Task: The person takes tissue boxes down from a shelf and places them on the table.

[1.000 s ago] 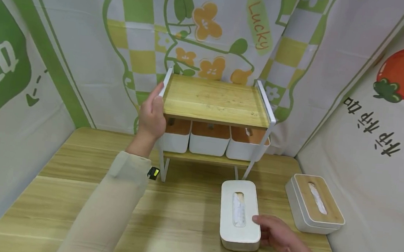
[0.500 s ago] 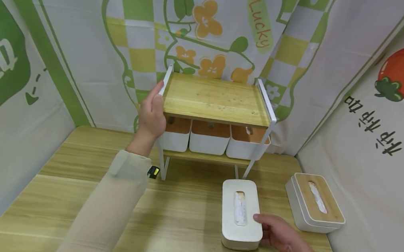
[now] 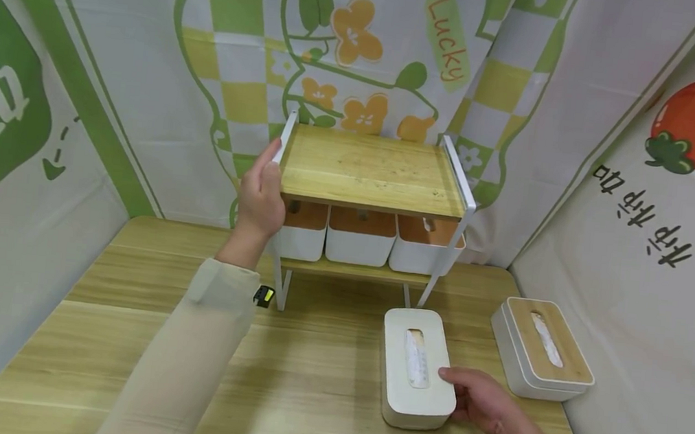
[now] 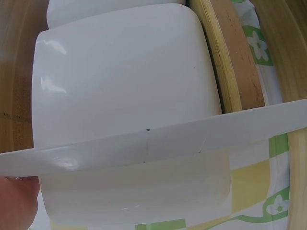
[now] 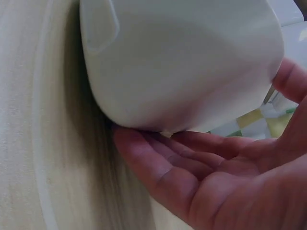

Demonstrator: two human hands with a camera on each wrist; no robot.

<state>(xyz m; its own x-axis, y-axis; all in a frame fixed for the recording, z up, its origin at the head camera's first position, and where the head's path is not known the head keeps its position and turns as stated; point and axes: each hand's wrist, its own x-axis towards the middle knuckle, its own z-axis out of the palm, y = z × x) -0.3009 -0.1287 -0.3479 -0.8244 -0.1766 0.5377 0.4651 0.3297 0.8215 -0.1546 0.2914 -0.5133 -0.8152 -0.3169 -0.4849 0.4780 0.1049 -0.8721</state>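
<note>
My left hand [image 3: 262, 199] holds the white left side frame of a two-tier shelf rack [image 3: 370, 171], the thumb at the front of the frame and the index finger along its outer side. In the left wrist view only one fingertip [image 4: 17, 203] shows, beside the white bar [image 4: 148, 148]. A white tissue box [image 3: 408, 405] with an oblong slot and white tissue stands on the table. My right hand [image 3: 486, 401] grips its right side: the thumb lies on the upper edge, and in the right wrist view the fingers [image 5: 158, 172] reach around the lower edge.
Several white bins with brown lids, such as the middle bin [image 3: 360, 246], stand on the rack's lower tier. Another tissue box [image 3: 570, 364] with a wooden lid sits at the table's right edge, by the printed cloth wall [image 3: 657, 299].
The white tissue box has shifted a little to the right and turned slightly, my right hand moving along with it. My left hand stays on the rack.
</note>
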